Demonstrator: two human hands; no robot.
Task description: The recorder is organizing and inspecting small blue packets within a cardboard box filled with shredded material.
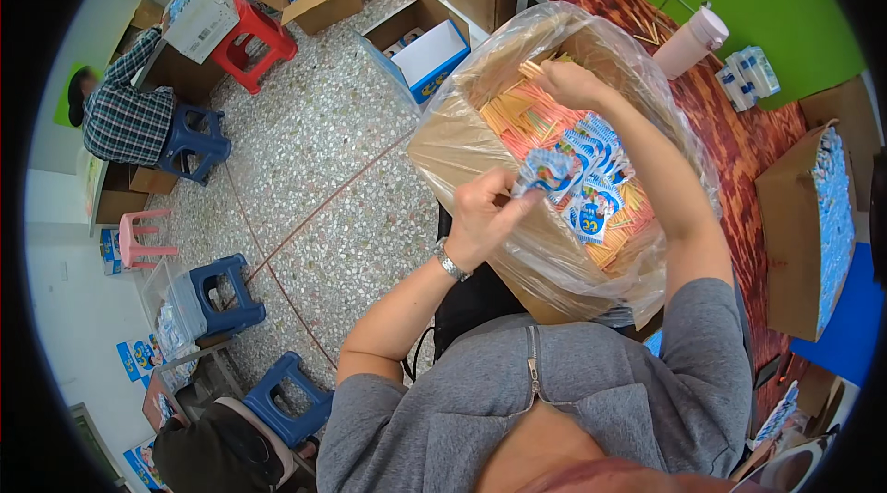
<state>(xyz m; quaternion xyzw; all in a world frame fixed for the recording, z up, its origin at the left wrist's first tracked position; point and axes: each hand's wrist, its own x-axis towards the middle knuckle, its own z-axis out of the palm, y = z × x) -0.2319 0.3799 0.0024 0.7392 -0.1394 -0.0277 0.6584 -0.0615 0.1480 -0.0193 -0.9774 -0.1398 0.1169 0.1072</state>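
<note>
The left hand (480, 216) pinches a small blue packet (547, 170) by its edge, just over the near side of the big box (462, 156). The box has a clear bag (637, 59) inside it as a liner, and it is full of flat orange and pink sticks (527, 114) with more blue packets lying on top.

The right hand (573, 85) reaches deep into the far side of the box — its fingers close on a bunch of sticks, but how tight the hold is I cannot tell.

This looks like the picking step: one packet is out, and sticks are being gathered to go with it. The next move likely calls for a slow pull, so the sticks come free without tearing the bag — and a firm pinch on the packet.
</note>
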